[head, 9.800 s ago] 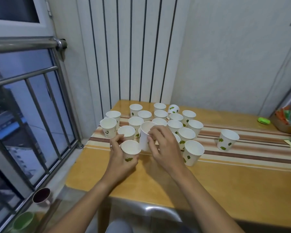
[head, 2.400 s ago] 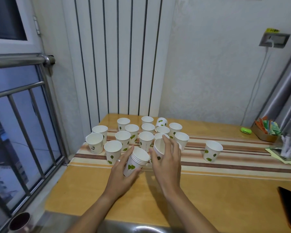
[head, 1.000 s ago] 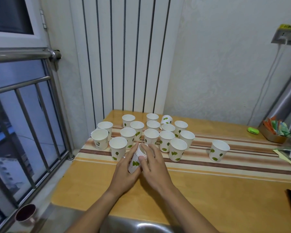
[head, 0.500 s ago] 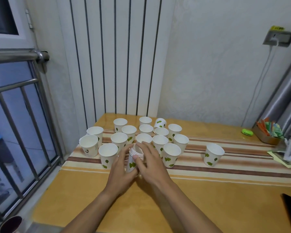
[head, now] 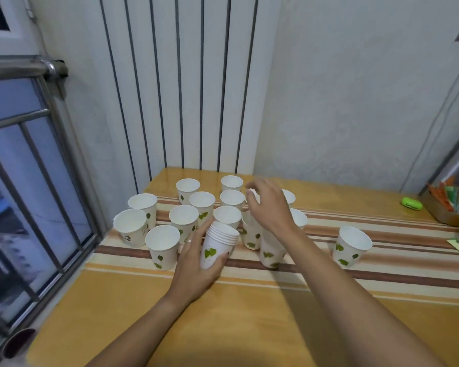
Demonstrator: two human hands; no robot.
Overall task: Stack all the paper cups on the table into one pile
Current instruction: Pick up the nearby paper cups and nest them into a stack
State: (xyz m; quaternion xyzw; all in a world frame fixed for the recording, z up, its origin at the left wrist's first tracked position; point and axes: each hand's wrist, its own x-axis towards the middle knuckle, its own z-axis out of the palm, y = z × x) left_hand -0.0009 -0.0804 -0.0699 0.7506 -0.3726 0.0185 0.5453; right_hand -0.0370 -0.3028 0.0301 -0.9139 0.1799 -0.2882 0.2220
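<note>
My left hand (head: 196, 263) grips a pile of several nested white paper cups (head: 217, 245) with green leaf prints, tilted away from me just above the table. My right hand (head: 269, 207) hovers with its fingers apart over the loose cups (head: 204, 205) at the back of the cluster, holding nothing. Several single cups stand upright on the striped cloth (head: 382, 263) around the pile. One cup (head: 351, 246) stands alone to the right. My right forearm hides part of two cups near the pile.
A wooden table (head: 249, 327) fills the corner beside a barred window (head: 24, 207) on the left and a white radiator (head: 183, 88) behind. A green case (head: 411, 203) and a basket of packets (head: 451, 205) sit at the far right.
My right hand has left the pile and moved up and back over the far cups. My left hand still holds the pile, tilted.
</note>
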